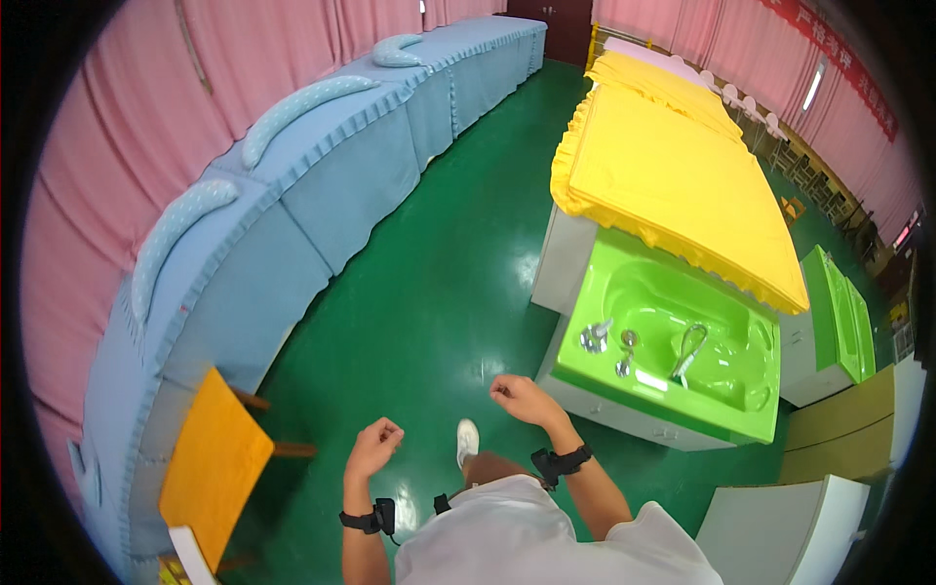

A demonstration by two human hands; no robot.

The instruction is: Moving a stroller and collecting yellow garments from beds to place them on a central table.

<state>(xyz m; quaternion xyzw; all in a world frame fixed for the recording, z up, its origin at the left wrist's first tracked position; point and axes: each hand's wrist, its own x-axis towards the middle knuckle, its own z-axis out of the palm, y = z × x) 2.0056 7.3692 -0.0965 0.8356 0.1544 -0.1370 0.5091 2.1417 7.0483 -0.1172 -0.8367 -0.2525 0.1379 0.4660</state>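
Over the green floor, my left hand (pixel 375 447) hangs in front of my body with its fingers curled in and nothing visible in them. My right hand (pixel 525 400) is held a little farther forward, its fingers also curled closed around nothing I can see. Each wrist wears a black strap with a small device. Nearest to my right hand is a bright green basin (pixel 673 409) on a white cabinet, apart from the hand. A metal tap knob (pixel 595 336) and a shower hose (pixel 690 353) are fitted to it. Neither hand touches anything.
To the left, a wooden chair (pixel 216 468) stands by a long blue-draped table (pixel 322 214) bearing curved blue pillows (pixel 180 239). Yellow padded covering (pixel 682 175) lies beyond the basin. A white cabinet (pixel 760 526) is at lower right, another green basin (pixel 829 312) farther right.
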